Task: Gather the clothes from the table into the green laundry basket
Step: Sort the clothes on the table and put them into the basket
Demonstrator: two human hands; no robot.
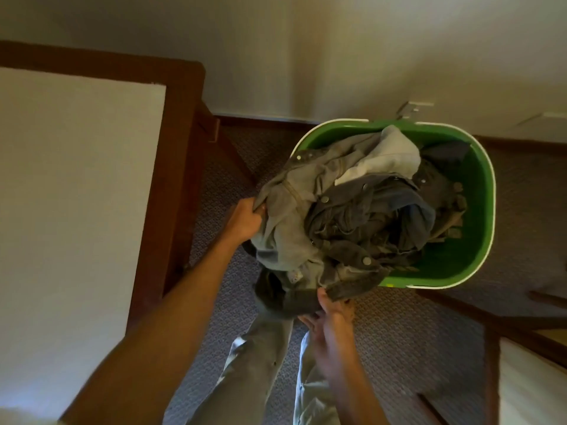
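The green laundry basket (478, 216) with a white rim stands on the carpet at centre right. A heap of clothes (346, 210) fills its left half and spills over the near-left rim: pale grey denim, a dark grey jacket with metal snaps, a light cloth on top. My left hand (245, 220) grips the pale denim at the heap's left edge. My right hand (331, 314) holds the dark jacket's hem below the heap, outside the basket. The table (76, 194) with its white top and brown wooden edge lies to the left.
Patterned carpet (399, 348) covers the floor between table and basket. A pale wall with a dark skirting board runs behind the basket. Brown wooden furniture (521, 332) with a white surface stands at the lower right. My trouser legs show at the bottom.
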